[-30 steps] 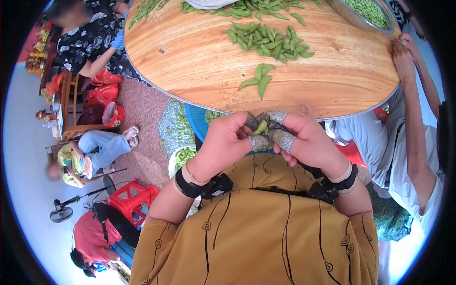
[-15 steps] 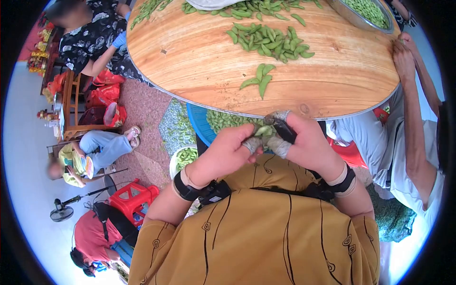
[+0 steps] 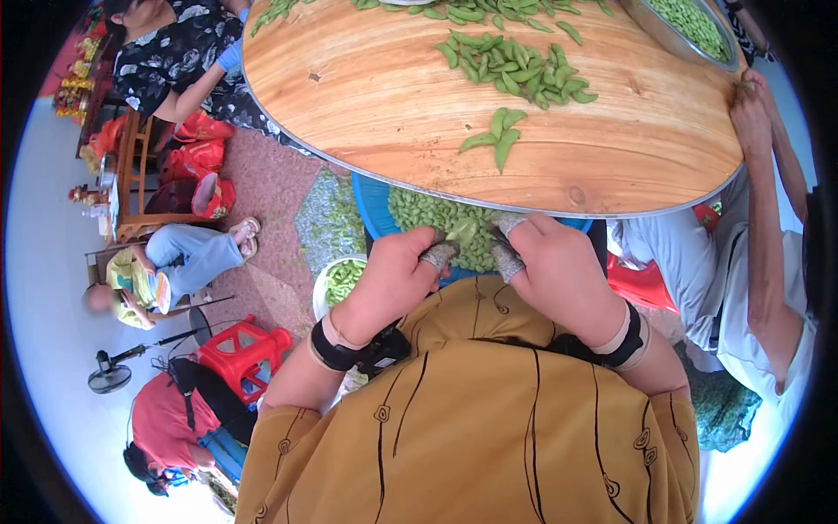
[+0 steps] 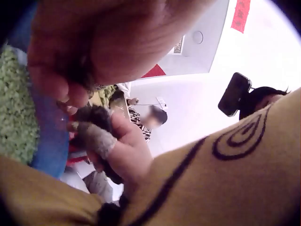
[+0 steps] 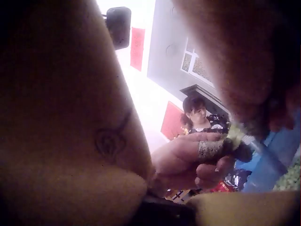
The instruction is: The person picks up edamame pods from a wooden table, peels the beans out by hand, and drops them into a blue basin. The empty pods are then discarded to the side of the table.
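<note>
In the head view my left hand (image 3: pixel 397 275) pinches a green edamame pod (image 3: pixel 464 230) between wrapped fingertips. The pod also shows as a pale green patch at the left fingertips in the right wrist view. To its right, across a small gap, my right hand (image 3: pixel 563 271) has its fingers bent inward; I cannot tell whether they hold anything. Grey wraps (image 4: pixel 101 140) cover fingers of both hands. Below the hands is a blue basin (image 3: pixel 370 205) holding many shelled green beans (image 3: pixel 423 212).
A round wooden table (image 3: pixel 375 105) has its edge just beyond my hands, with pods (image 3: pixel 524 70) piled on it. A metal bowl of beans (image 3: pixel 690 26) stands at the far right. A white bucket of pods (image 3: pixel 343 281) is left of my hands. Other people sit around.
My hands have moved apart and back from the table edge, showing more of the basin below. The pod, earlier between both hands, is now at the left fingertips.
</note>
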A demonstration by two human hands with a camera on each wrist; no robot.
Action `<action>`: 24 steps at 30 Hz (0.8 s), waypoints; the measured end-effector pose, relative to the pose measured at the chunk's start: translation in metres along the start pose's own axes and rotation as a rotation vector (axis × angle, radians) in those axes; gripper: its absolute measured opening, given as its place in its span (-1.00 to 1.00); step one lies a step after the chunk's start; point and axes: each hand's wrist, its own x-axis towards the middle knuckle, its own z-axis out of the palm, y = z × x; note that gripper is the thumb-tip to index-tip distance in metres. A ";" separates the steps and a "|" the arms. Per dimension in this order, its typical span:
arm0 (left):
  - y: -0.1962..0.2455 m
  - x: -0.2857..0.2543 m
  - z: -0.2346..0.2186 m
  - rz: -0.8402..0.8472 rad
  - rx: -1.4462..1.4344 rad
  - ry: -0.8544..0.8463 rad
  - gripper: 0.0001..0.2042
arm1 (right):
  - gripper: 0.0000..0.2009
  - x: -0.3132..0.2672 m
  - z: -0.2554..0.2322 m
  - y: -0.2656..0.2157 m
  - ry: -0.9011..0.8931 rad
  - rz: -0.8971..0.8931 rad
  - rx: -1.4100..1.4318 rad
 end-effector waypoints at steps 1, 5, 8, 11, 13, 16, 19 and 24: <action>0.000 -0.001 0.003 0.140 0.114 0.031 -0.87 | -0.83 0.002 -0.002 -0.001 0.045 -0.039 0.041; 0.003 0.001 0.007 0.552 0.392 0.084 -0.96 | -0.85 0.007 -0.002 0.007 0.008 -0.127 0.208; 0.020 -0.005 0.004 0.567 0.279 -0.082 -0.96 | -0.86 0.010 -0.021 0.006 -0.335 0.435 0.893; 0.025 -0.004 0.002 0.625 0.210 -0.205 -0.94 | -0.87 0.013 -0.026 0.012 -0.514 0.517 1.030; 0.034 -0.008 -0.004 0.278 -0.048 -0.473 -0.94 | -0.85 0.012 -0.027 0.016 -0.599 0.437 1.120; 0.029 -0.008 -0.006 0.160 -0.175 -0.432 -0.94 | -0.83 0.010 -0.013 0.021 -0.407 0.156 0.835; 0.015 -0.006 -0.007 0.429 0.097 -0.291 -0.97 | -0.77 0.014 -0.004 0.016 -0.304 0.014 0.571; -0.011 -0.024 -0.035 0.189 0.944 -0.012 -0.89 | -0.75 0.007 0.016 0.019 -0.213 -0.043 0.375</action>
